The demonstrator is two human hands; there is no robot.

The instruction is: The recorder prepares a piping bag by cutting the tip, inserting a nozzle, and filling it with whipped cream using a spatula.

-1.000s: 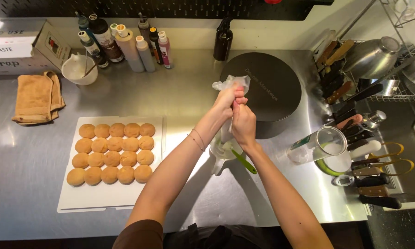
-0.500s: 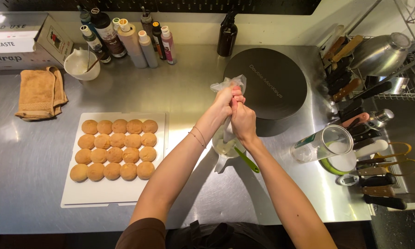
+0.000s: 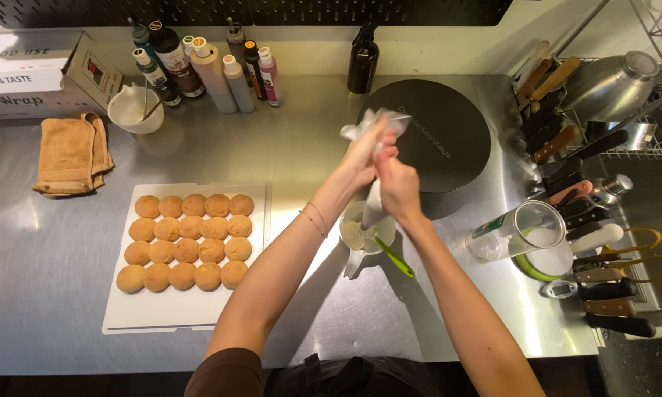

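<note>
Steel worktop (image 3: pixel 66 294), with a white board (image 3: pixel 184 316) bearing twenty round biscuits (image 3: pixel 187 239) in four rows of five, all bare on top, none filled so far. Over one small cup (image 3: pixel 366 234) with one green spatula (image 3: pixel 395 257), left hand (image 3: pixel 360 158) and right hand (image 3: pixel 399 187) both closed around one piping bag (image 3: pixel 375 129), held upright. Seven bottles (image 3: pixel 213 66) lined up at the back, plus one dark one (image 3: pixel 362 65).
</note>
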